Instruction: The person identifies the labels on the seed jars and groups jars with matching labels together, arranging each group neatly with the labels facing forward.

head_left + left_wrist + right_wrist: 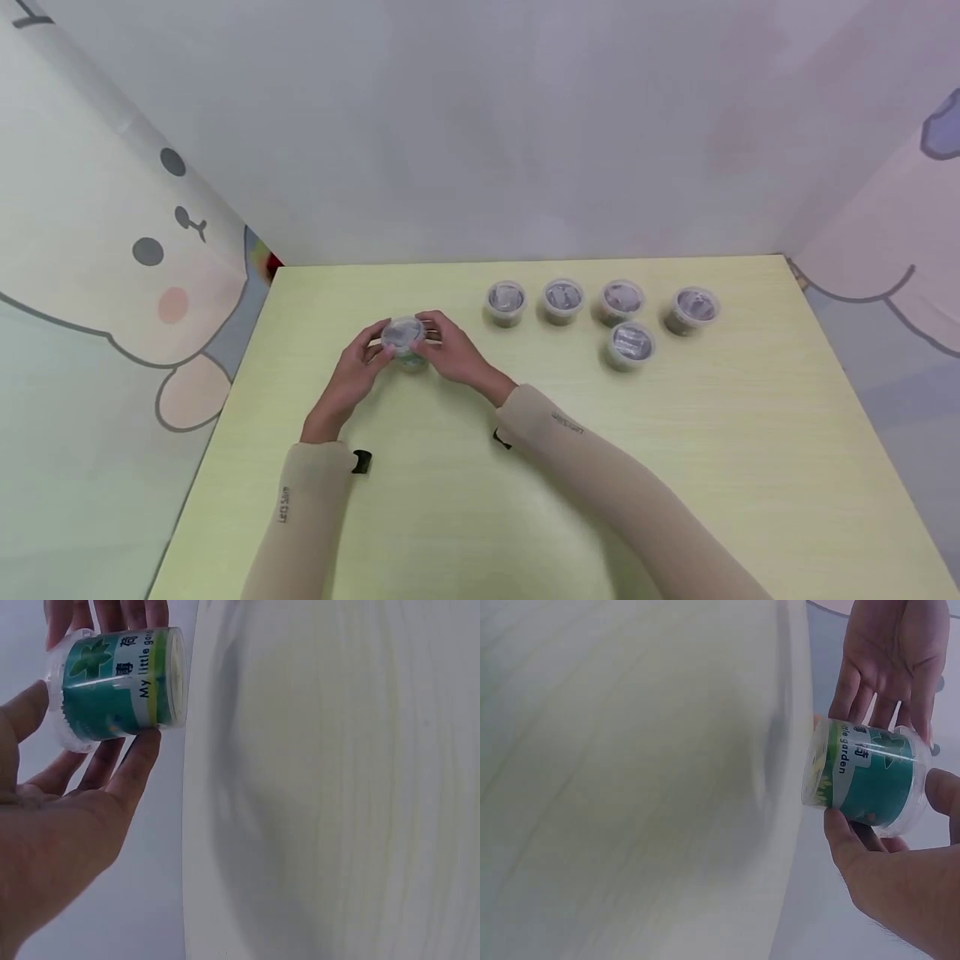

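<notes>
A clear plastic cup (403,335) with a lid is held upright between both hands at the left part of the table. Its green label reads "My little garden" and shows a leaf; this label faces the wrist cameras, on the cup (105,690) in the left wrist view and the cup (877,780) in the right wrist view. My left hand (352,377) grips one side, thumb near the lid. From the other side my right hand (455,354) holds it, fingers curled round the lid and wall. Whether its base touches the table cannot be told.
Several similar lidded cups stand to the right: four-sided grouping aside, a back row begins with one cup (506,302) and ends at another cup (694,308). One cup (630,344) stands in front of that row. A pale wall (525,167) rises behind the table (450,517).
</notes>
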The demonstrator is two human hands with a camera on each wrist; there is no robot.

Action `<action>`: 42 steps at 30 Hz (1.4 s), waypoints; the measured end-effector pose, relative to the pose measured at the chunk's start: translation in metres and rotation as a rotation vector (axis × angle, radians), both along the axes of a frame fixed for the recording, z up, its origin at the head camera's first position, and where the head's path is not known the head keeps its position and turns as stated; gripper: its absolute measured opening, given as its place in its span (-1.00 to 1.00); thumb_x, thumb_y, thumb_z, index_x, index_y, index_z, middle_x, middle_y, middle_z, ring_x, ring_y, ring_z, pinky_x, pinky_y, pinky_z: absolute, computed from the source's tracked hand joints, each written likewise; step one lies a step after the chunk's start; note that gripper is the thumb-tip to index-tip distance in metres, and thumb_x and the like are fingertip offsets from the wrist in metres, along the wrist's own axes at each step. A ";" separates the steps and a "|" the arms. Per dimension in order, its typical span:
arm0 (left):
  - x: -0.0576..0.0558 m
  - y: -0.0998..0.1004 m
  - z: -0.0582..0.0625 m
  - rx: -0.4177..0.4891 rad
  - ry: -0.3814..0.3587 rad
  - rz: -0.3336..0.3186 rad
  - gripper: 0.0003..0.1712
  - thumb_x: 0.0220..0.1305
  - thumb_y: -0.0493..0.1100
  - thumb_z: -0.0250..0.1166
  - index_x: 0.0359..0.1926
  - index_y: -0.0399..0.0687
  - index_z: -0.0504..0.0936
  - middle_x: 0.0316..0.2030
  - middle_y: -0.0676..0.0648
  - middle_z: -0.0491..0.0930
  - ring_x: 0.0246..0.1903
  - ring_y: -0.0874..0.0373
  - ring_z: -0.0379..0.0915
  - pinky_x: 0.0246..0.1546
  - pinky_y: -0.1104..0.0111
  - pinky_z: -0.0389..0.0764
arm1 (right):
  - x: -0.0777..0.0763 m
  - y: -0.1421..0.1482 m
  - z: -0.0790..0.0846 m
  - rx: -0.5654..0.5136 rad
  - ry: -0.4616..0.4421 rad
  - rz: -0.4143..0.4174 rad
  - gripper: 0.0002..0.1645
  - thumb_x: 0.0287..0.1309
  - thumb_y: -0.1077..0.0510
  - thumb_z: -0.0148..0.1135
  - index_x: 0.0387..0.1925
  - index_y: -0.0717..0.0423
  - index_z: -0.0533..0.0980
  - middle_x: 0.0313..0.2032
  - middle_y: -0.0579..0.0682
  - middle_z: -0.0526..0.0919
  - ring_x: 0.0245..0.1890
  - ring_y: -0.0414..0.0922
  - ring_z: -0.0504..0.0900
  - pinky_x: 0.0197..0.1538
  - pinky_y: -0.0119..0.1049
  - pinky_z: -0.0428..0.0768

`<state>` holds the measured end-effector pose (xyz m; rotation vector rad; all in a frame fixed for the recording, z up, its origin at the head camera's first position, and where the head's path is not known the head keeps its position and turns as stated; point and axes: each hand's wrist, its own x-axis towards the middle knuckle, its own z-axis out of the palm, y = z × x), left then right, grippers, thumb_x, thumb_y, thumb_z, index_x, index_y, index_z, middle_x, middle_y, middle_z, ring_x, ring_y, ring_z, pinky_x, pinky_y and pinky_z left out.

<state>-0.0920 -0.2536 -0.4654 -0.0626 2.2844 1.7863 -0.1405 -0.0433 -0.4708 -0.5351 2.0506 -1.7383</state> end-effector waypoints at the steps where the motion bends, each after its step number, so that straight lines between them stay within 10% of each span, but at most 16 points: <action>1: -0.001 -0.002 -0.001 -0.001 -0.001 0.002 -0.31 0.67 -0.18 0.10 0.67 -0.12 0.10 0.55 -0.24 0.14 0.49 -0.15 0.25 0.31 0.37 0.52 | -0.001 -0.003 0.000 0.009 0.007 0.000 -0.40 0.56 0.21 0.19 0.48 0.28 0.28 0.41 0.31 0.46 0.43 0.19 0.49 0.41 -0.09 0.54; 7: -0.005 -0.013 -0.003 -0.001 -0.002 0.012 -0.27 0.67 -0.19 0.11 0.69 -0.09 0.06 0.60 -0.24 0.08 0.53 -0.19 0.19 0.14 0.67 0.47 | -0.006 -0.017 -0.001 0.039 0.026 -0.004 -0.38 0.54 0.24 0.20 0.49 0.27 0.27 0.42 0.29 0.46 0.43 0.16 0.49 0.41 -0.12 0.54; 28: -0.017 -0.035 -0.012 0.008 -0.021 0.020 -0.25 0.66 -0.21 0.10 0.70 -0.06 0.01 0.67 -0.17 -0.02 0.60 -0.15 0.06 0.18 0.68 0.44 | -0.017 -0.045 -0.010 0.103 0.061 -0.036 -0.39 0.50 0.27 0.24 0.47 0.25 0.29 0.40 0.26 0.49 0.44 0.11 0.49 0.42 -0.17 0.52; 42: -0.029 -0.038 -0.011 0.041 -0.040 0.030 -0.25 0.69 -0.20 0.02 0.72 -0.06 -0.08 0.67 -0.18 -0.07 0.62 -0.11 -0.01 0.55 0.24 0.26 | -0.029 -0.054 -0.014 0.143 0.072 -0.035 -0.40 0.55 0.20 0.21 0.47 0.21 0.25 0.45 0.23 0.44 0.46 0.07 0.47 0.45 -0.18 0.48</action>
